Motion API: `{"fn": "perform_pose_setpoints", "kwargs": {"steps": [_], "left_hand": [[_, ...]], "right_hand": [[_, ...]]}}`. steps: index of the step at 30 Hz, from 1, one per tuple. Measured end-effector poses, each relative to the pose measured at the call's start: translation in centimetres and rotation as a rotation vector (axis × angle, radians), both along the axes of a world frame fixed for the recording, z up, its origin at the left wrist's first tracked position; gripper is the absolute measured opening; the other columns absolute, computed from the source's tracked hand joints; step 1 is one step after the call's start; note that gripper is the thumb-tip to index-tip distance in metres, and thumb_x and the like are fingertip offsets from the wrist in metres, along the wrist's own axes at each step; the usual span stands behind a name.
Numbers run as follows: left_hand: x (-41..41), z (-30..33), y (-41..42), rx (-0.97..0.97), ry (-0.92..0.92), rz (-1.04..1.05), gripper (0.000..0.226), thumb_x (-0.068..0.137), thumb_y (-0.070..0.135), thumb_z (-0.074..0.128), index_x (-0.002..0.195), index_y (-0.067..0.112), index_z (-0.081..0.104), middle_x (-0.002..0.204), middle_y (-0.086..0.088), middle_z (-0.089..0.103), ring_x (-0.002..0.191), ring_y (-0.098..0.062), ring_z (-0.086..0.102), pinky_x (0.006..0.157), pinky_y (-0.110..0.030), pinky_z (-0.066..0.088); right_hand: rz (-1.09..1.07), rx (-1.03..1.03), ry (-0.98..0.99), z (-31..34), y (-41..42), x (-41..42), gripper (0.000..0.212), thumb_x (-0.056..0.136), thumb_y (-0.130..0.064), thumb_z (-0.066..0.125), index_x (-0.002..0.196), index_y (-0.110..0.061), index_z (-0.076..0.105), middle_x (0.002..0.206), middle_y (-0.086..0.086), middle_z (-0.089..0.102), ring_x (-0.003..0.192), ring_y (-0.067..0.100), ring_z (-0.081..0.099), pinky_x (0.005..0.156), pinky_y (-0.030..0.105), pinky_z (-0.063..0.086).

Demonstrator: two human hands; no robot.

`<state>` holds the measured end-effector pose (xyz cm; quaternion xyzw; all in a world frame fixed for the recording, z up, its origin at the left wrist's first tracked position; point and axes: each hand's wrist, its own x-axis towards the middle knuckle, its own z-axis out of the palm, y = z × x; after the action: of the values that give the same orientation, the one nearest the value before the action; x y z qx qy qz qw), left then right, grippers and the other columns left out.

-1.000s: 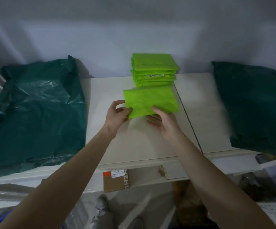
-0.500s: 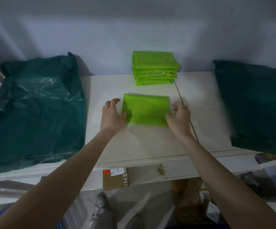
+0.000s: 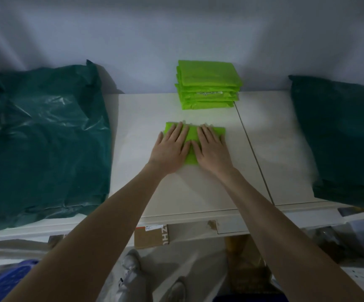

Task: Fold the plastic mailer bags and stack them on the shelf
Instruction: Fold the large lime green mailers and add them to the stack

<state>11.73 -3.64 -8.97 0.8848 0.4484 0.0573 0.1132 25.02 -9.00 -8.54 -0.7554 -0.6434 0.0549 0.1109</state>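
A folded bright green mailer bag (image 3: 191, 136) lies flat on the white shelf top (image 3: 141, 118). My left hand (image 3: 171, 149) and my right hand (image 3: 212, 149) press on it side by side, palms down with fingers straight, covering most of it. Behind it, against the wall, stands a stack of several folded green mailer bags (image 3: 208, 86), apart from my hands.
A large dark green plastic bag (image 3: 43, 136) covers the shelf's left part, and another dark green bag (image 3: 340, 136) lies at the right. A seam (image 3: 255, 153) runs across the shelf right of my hands. Below the front edge are a cardboard box (image 3: 151, 236) and my shoes.
The folded green bag came down flat onto the shelf. My hands left its side edges and now lie flat on top of it, close together.
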Motion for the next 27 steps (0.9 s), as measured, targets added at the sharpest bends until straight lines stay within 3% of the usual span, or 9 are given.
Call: {"fn": "perform_pose_setpoints", "kwargs": {"steps": [5,9,13,16,19,21,23,27], "left_hand": [[0.2,0.0,0.1,-0.030,-0.037,0.035,0.052,0.100,0.038,0.025,0.150,0.024,0.016,0.158,0.002,0.012,0.146,-0.017,0.006,0.116,-0.045,0.008],[0.0,-0.1,0.7,-0.092,-0.014,-0.034,0.052,0.102,0.031,0.021,0.151,0.015,0.010,0.159,-0.007,-0.001,0.147,-0.021,-0.003,0.116,-0.044,-0.001],[-0.6,0.9,0.6,-0.299,-0.289,0.000,0.056,0.103,0.026,0.023,0.149,0.007,-0.002,0.158,-0.009,-0.007,0.145,-0.016,-0.009,0.114,-0.031,-0.008],[-1.7,1.5,0.3,-0.303,-0.428,0.050,0.056,0.103,0.025,0.026,0.150,0.010,0.000,0.158,-0.006,-0.008,0.145,-0.014,-0.009,0.112,-0.027,-0.011],[-3.7,1.8,-0.4,-0.167,-0.439,0.066,0.053,0.100,0.022,0.025,0.150,0.012,0.013,0.159,-0.003,0.006,0.146,-0.014,0.004,0.114,-0.028,-0.003],[-5.1,1.9,-1.1,-0.079,-0.413,0.074,0.059,0.090,0.023,0.024,0.148,0.012,0.022,0.156,-0.003,0.020,0.143,-0.018,0.019,0.114,-0.030,0.011],[-6.3,2.0,-1.9,-0.016,-0.338,0.084,0.063,0.085,0.026,0.021,0.147,0.014,0.028,0.153,-0.002,0.028,0.138,-0.020,0.028,0.109,-0.033,0.023],[-7.5,1.9,-3.7,0.072,-0.196,0.007,0.072,0.077,0.033,0.011,0.143,0.015,0.036,0.147,0.000,0.036,0.130,-0.022,0.036,0.099,-0.036,0.031]], "right_hand": [[0.019,-0.003,0.031,0.5,0.2,0.1,0.077,0.085,-0.048,0.010,0.141,-0.003,0.037,0.147,0.017,0.037,0.138,0.029,0.033,0.110,0.047,0.025],[0.018,-0.053,0.090,0.6,0.4,0.6,0.057,0.099,-0.038,0.034,0.148,-0.010,0.021,0.157,0.008,0.017,0.145,0.021,0.014,0.117,0.041,0.012],[0.016,-0.122,0.294,1.5,1.0,1.2,0.068,0.094,-0.042,0.047,0.149,-0.014,0.017,0.159,0.004,0.006,0.146,0.016,0.005,0.119,0.039,0.008],[0.012,-0.024,0.413,2.4,0.8,1.5,0.072,0.086,-0.035,0.063,0.146,-0.015,0.029,0.158,0.004,0.010,0.146,0.017,0.004,0.119,0.039,0.009],[0.024,0.106,0.280,2.9,-0.2,1.1,0.051,0.091,-0.033,0.056,0.139,-0.020,0.044,0.156,-0.005,0.021,0.145,0.015,0.012,0.114,0.049,0.010],[0.035,0.220,0.157,3.1,-1.2,0.2,0.039,0.093,-0.028,0.047,0.130,-0.016,0.054,0.150,-0.003,0.036,0.139,0.020,0.029,0.109,0.049,0.025],[0.039,0.306,0.056,3.1,-2.2,-1.4,0.041,0.088,-0.026,0.039,0.119,-0.012,0.062,0.137,0.001,0.051,0.123,0.025,0.046,0.094,0.044,0.039],[0.102,0.294,-0.082,2.2,-4.0,-5.5,0.048,0.083,-0.029,0.031,0.113,-0.011,0.065,0.117,0.003,0.063,0.104,0.026,0.058,0.078,0.037,0.046]]}}
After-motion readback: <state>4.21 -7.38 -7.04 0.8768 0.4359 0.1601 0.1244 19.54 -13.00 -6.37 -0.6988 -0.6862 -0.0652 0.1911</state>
